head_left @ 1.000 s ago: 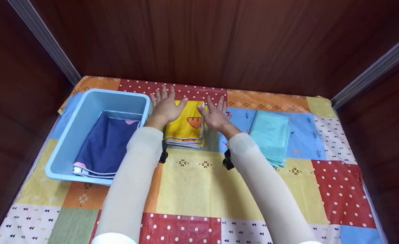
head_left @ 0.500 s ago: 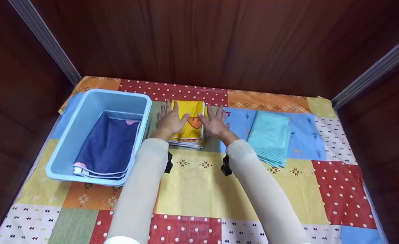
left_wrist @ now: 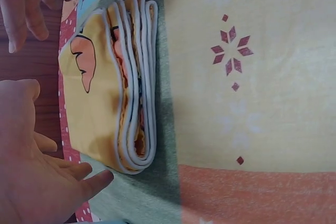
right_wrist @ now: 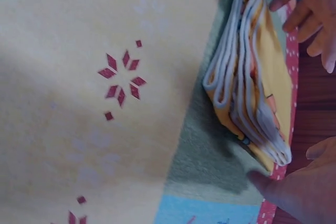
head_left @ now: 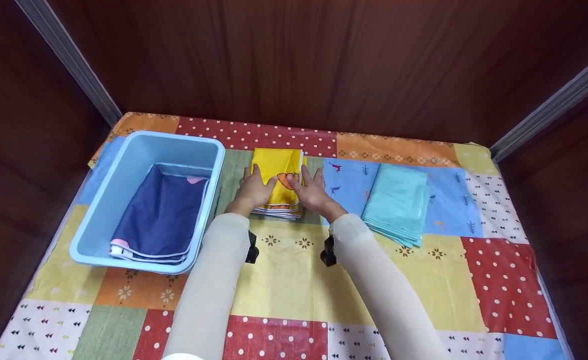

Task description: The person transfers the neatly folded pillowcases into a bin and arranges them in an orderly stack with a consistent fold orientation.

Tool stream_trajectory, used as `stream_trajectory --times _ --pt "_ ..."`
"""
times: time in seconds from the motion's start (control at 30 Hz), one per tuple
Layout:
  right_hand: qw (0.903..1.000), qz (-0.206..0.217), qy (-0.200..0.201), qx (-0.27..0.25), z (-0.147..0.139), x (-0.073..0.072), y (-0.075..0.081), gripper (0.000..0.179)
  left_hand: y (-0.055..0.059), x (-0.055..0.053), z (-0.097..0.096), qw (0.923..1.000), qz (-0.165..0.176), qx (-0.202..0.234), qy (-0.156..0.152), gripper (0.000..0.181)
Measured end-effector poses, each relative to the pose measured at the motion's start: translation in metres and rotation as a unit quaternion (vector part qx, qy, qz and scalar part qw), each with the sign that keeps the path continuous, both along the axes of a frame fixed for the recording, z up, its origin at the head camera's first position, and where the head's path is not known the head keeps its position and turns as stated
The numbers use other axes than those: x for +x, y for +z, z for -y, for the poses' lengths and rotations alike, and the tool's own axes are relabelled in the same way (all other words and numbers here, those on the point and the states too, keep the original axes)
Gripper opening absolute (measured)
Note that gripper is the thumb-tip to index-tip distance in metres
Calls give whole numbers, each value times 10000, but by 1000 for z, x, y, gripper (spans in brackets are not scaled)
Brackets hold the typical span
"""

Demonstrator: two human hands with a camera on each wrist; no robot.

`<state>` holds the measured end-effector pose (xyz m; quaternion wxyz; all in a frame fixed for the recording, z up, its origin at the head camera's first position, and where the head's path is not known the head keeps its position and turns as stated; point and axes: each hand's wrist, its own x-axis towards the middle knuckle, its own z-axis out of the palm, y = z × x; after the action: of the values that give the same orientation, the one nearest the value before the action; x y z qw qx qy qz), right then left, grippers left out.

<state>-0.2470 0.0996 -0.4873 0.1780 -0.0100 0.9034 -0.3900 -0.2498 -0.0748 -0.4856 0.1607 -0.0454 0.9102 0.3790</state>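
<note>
Both of my hands have drawn nearer to me and closer together, so my left hand (head_left: 254,192) and right hand (head_left: 315,193) now flank the folded yellow cloth (head_left: 276,161) on the surface (head_left: 284,275), between the light-blue bin (head_left: 181,150) on the left and the folded turquoise cloths (head_left: 396,200) on the right. I judge the yellow cloth bracketed but not yet gripped. My fingers reach far, thumbs spread inward, holding nothing; whether they touch its edges I cannot tell.
</note>
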Motion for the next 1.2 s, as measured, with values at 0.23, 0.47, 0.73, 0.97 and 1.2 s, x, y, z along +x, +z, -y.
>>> stream_trajectory --times 0.23,0.47,0.73,0.97,1.2 --pt "9988 231 -34 -434 1 3 -8 77 -3 3 0 9998 82 119 164 76" --pt "9975 254 -82 -656 6 4 -13 73 -4 6 -1 9995 223 -106 215 74" --pt "9906 183 -611 -1211 10 3 -19 70 -5 5 -1 9989 236 14 393 69" --pt "9772 579 -1235 -1626 2 1 -18 71 -9 0 0 9924 163 828 897 56" --pt "9737 862 -1431 -1547 -10 -1 -23 68 -13 6 -1 9738 347 1857 1270 37"
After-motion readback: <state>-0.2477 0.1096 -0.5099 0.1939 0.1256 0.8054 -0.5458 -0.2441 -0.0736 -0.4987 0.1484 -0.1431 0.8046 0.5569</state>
